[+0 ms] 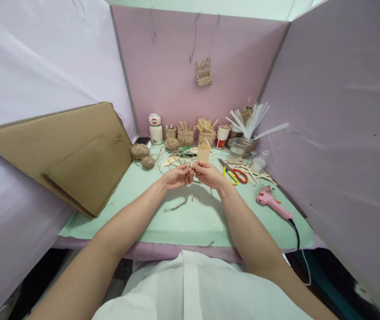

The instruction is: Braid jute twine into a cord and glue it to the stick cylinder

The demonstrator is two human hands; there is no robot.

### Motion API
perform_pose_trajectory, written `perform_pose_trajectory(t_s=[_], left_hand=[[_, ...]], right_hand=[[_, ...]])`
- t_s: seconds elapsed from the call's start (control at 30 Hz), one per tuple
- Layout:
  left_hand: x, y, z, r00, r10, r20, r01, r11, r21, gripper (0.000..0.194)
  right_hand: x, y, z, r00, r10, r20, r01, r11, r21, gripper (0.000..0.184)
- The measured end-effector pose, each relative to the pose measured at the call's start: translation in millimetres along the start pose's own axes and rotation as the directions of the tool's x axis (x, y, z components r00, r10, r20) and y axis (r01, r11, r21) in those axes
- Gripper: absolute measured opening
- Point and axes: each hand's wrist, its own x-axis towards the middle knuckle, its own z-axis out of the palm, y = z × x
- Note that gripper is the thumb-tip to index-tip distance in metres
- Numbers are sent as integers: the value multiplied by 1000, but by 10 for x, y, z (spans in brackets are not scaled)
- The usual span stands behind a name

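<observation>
Over the middle of the green table, my left hand and my right hand meet fingertip to fingertip. Both are closed on a length of brown twine; its loose end droops from my fingers onto the tabletop. Exactly how the twine runs between the fingertips is too small to make out. Just behind my right hand stands a small pale wooden piece. Beyond my left hand lie twine balls and loose tangled strands.
Scissors with yellow and red handles lie right of my hands, beside scattered wooden strips. A pink glue gun with a cord rests at the right. Cardboard leans at the left. Cups of sticks and a white jar line the back.
</observation>
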Motion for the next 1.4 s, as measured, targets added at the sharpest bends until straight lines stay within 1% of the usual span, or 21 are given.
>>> perform_pose_trajectory(t_s=[0.2, 0.27, 0.3, 0.33, 0.37, 0.4, 0.43, 0.47, 0.5, 0.53, 0.57, 0.63, 0.7, 0.77, 0.83, 0.87, 0.97, 1.1, 1.27, 1.4], left_hand=[[-22, 14, 64, 1000, 10, 9, -10, 1000, 1, 6], [-29, 26, 87, 1000, 14, 11, -14, 1000, 14, 7], [-28, 30, 94, 1000, 19, 3, -19, 1000, 23, 7], [-23, 30, 98, 999, 32, -17, -31, 999, 36, 8], [-13, 27, 99, 997, 55, -53, -52, 997, 56, 9], [0, 19, 98, 991, 89, -104, -80, 993, 86, 11], [15, 7, 95, 978, 131, -161, -110, 986, 128, 13], [33, -9, 91, 960, 178, -218, -139, 973, 184, 14], [51, -28, 88, 936, 228, -268, -162, 955, 247, 16], [69, -49, 84, 911, 277, -305, -179, 933, 314, 17], [86, -70, 80, 887, 327, -327, -194, 905, 378, 18], [111, -109, 75, 846, 421, -326, -227, 839, 494, 18], [121, -138, 74, 814, 502, -291, -258, 763, 593, 16], [117, -155, 82, 792, 561, -242, -278, 684, 674, 14], [106, -163, 98, 779, 593, -202, -288, 625, 726, 11], [101, -164, 107, 779, 598, -189, -289, 610, 737, 11], [96, -165, 124, 785, 589, -192, -283, 617, 734, 10], [116, -164, 113, 792, 573, -208, -275, 640, 718, 9], [124, -167, 116, 812, 538, -225, -265, 684, 680, 7], [112, -158, 129, 842, 492, -221, -230, 699, 677, 5]], right_hand=[[-9, -17, -30, 999, 27, 28, -30, 996, 78, 28], [6, -2, -37, 999, 33, 31, -35, 997, 63, 27], [17, 9, -40, 1000, 30, 10, -30, 999, 26, 26], [31, 21, -42, 999, 13, -46, -14, 999, -39, 25], [45, 33, -44, 990, -31, -135, 12, 990, -138, 24], [58, 43, -44, 965, -110, -238, 44, 963, -265, 23], [69, 50, -42, 919, -221, -327, 74, 910, -407, 23], [75, 53, -37, 862, -342, -374, 96, 835, -541, 23], [77, 52, -29, 814, -444, -376, 112, 753, -648, 23], [73, 48, -16, 786, -511, -347, 126, 682, -720, 23], [65, 42, 0, 777, -547, -312, 139, 633, -762, 22], [43, 33, 42, 784, -555, -278, 138, 593, -793, 22], [23, 36, 85, 798, -523, -299, 87, 591, -802, 26], [16, 52, 111, 806, -491, -331, 31, 593, -805, 29], [24, 74, 112, 803, -486, -344, 17, 596, -803, 26], [33, 85, 101, 800, -494, -341, 29, 599, -800, 23], [68, 108, 44, 801, -512, -312, 90, 617, -782, 17], [106, 127, -28, 823, -489, -290, 133, 662, -738, 20], [113, 137, -52, 864, -380, -330, 104, 777, -621, 24], [110, 133, -58, 864, -350, -363, 80, 806, -587, 26]])
